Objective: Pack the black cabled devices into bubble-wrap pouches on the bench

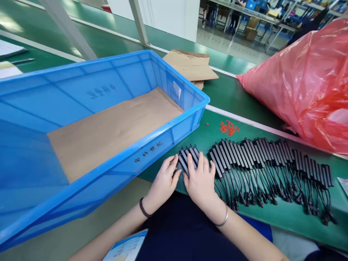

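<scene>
A small row of slim black bar-shaped parts (187, 155) lies side by side on the green table, just right of the blue crate. My left hand (163, 181), wearing a dark bead bracelet, has its curved fingers and thumb against the left side of this row. Over the row's right part bends my right hand (200, 179), with a silver bangle at the wrist; its fingers press on the bars and its thumb lies toward the left. My hands hide the lower ends of these parts. Close on the right is a long row of similar black parts with cables (250, 156).
A large blue crate (163, 136) with cardboard (116, 134) on its floor stands at left. Small red rings (228, 127) lie beyond the long row. A pink plastic bag (304, 83) bulges at right. Cardboard pieces (189, 65) lie behind the crate; metal posts (138, 21) rise beyond.
</scene>
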The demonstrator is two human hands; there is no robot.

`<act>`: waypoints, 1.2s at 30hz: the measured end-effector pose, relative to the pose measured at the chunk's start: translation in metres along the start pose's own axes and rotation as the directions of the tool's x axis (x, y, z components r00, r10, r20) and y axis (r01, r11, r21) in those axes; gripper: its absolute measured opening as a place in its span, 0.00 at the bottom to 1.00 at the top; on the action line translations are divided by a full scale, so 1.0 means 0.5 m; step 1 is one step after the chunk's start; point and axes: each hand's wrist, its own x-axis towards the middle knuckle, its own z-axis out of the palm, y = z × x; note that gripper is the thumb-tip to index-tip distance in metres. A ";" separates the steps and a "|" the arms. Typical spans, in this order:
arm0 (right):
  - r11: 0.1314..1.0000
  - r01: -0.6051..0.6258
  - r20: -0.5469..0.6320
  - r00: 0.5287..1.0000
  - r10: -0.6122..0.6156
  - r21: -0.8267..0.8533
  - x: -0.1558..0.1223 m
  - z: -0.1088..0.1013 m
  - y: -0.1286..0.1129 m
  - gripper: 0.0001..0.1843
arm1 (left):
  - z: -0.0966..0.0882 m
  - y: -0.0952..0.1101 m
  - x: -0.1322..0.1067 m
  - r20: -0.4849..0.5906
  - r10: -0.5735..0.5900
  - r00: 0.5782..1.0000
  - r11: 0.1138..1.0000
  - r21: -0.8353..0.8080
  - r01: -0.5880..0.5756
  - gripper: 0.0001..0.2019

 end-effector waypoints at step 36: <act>0.918 0.138 -0.135 0.986 -0.094 0.372 -0.106 -0.097 0.152 0.31 | -0.174 0.170 0.043 -0.297 0.257 0.920 0.940 0.300 -0.165 0.25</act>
